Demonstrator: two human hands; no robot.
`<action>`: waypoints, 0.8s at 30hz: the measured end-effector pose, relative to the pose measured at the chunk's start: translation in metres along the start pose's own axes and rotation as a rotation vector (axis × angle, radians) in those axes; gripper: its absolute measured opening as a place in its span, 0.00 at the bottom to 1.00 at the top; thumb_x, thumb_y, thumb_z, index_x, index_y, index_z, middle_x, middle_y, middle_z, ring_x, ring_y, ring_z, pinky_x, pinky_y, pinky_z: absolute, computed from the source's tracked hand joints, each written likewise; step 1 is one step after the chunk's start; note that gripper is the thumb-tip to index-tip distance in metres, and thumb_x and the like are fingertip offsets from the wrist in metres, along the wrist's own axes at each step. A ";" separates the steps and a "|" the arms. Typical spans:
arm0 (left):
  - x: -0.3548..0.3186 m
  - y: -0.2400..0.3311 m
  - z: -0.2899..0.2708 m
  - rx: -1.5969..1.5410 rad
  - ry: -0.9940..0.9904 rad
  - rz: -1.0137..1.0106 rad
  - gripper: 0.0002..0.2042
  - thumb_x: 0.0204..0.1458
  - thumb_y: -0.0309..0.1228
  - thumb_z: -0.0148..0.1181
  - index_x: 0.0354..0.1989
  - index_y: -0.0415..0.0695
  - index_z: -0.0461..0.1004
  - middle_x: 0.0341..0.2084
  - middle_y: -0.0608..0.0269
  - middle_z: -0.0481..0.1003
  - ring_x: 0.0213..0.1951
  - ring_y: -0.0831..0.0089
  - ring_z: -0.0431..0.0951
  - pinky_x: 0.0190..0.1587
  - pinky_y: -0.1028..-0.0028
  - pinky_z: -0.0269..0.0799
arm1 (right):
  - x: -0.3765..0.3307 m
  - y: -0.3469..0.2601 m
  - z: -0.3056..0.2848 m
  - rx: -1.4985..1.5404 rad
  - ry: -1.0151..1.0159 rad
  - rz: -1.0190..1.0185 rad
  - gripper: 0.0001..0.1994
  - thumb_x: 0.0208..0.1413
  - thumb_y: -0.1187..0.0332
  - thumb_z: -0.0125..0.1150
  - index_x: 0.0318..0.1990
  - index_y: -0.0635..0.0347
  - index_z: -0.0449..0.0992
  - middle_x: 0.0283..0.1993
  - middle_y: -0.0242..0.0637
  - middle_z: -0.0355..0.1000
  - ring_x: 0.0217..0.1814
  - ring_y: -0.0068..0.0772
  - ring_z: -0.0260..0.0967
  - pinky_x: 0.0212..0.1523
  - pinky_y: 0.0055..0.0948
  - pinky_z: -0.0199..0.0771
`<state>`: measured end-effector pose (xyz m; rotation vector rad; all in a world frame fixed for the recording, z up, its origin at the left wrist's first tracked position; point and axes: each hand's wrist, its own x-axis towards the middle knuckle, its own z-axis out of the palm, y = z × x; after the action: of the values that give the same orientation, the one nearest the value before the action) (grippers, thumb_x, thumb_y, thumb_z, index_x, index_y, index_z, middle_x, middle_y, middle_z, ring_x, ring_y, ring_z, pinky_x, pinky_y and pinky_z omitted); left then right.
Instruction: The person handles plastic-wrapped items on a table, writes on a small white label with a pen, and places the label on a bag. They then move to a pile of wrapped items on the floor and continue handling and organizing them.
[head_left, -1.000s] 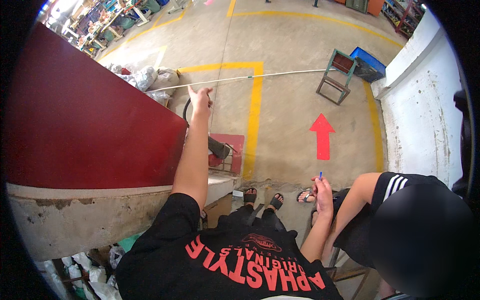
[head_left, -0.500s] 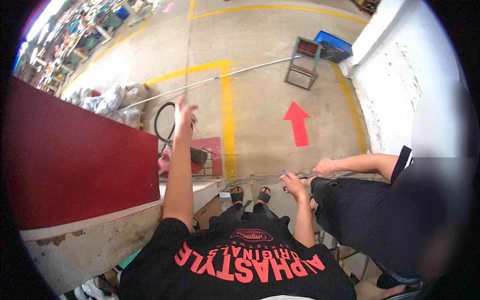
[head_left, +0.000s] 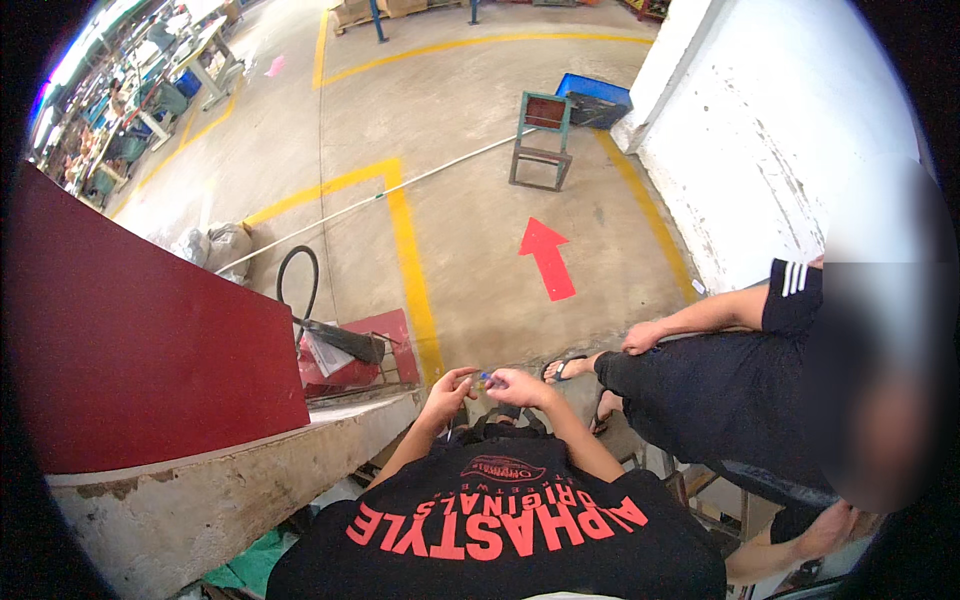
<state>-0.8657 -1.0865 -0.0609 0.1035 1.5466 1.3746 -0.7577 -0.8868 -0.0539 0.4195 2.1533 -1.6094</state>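
Observation:
Both my hands are close together in front of my dark shirt, low in the middle of the view. My right hand [head_left: 519,388] is closed around a small, slim blue object [head_left: 486,377] whose tip shows at the fingers; its kind is too small to make out. Just left of it, my left hand [head_left: 450,396] has thumb and fingers pinched together. Whatever sits in that pinch, if anything, is too small to see. A narrow gap separates the two hands.
Another person's hand [head_left: 643,336] rests on a dark-clothed leg at the right. A red panel [head_left: 150,330] stands on a concrete ledge [head_left: 230,488] at left. Beyond are a black hose [head_left: 282,275], a long white pole [head_left: 330,215], a stool [head_left: 541,150] and a blue crate [head_left: 594,98].
My left hand has come back from its forward reach to beside my right hand, fingers now pinched. My right hand has shifted left, still holding the blue object. The view has turned slightly right.

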 end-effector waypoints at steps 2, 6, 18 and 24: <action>-0.007 -0.007 0.002 0.020 0.030 0.092 0.17 0.65 0.31 0.56 0.62 0.45 0.70 0.24 0.71 0.75 0.25 0.86 0.71 0.28 0.80 0.67 | -0.003 -0.006 0.010 -0.082 -0.044 -0.020 0.18 0.57 0.58 0.64 0.49 0.61 0.78 0.41 0.42 0.79 0.43 0.37 0.76 0.47 0.36 0.76; -0.012 -0.001 0.005 0.058 0.029 0.121 0.15 0.66 0.30 0.53 0.60 0.44 0.71 0.21 0.74 0.69 0.23 0.85 0.65 0.26 0.81 0.61 | -0.007 -0.013 0.018 -0.218 -0.054 -0.015 0.18 0.56 0.57 0.62 0.47 0.60 0.78 0.40 0.47 0.78 0.41 0.42 0.76 0.45 0.40 0.75; -0.027 0.014 0.009 -0.130 -0.002 0.129 0.31 0.58 0.23 0.53 0.70 0.45 0.54 0.27 0.68 0.72 0.23 0.81 0.68 0.26 0.77 0.66 | -0.016 -0.024 0.023 -0.094 0.184 -0.188 0.15 0.54 0.61 0.62 0.45 0.60 0.78 0.41 0.48 0.79 0.42 0.45 0.77 0.43 0.41 0.76; -0.044 0.015 0.008 -0.216 -0.026 0.055 0.32 0.55 0.24 0.62 0.68 0.44 0.57 0.34 0.68 0.74 0.27 0.84 0.67 0.28 0.82 0.60 | -0.018 -0.031 0.036 -0.136 0.153 -0.156 0.15 0.54 0.62 0.64 0.45 0.60 0.78 0.39 0.45 0.78 0.40 0.42 0.76 0.41 0.39 0.75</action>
<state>-0.8466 -1.1038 -0.0210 0.0309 1.3739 1.5688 -0.7510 -0.9303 -0.0279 0.3498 2.4485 -1.5424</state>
